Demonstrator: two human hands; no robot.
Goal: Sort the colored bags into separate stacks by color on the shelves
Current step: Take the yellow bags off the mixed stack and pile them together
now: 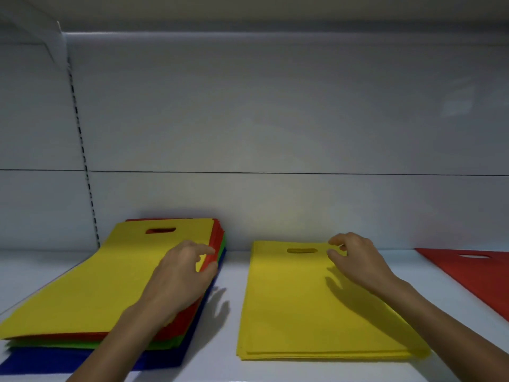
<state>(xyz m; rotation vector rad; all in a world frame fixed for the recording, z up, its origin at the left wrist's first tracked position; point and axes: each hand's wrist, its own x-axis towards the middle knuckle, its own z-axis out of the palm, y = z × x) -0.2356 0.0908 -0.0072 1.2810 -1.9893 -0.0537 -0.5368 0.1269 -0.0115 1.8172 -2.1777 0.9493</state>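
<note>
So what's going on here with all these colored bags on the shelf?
A person is sorting bags by color. Their left hand pinches the right edge of the yellow bag topping a mixed stack of yellow, red, green and blue. The right hand hovers with curled fingers at the handle end of a separate all-yellow stack; whether it grips anything is unclear. A red bag lies alone at far right on the shelf.
</note>
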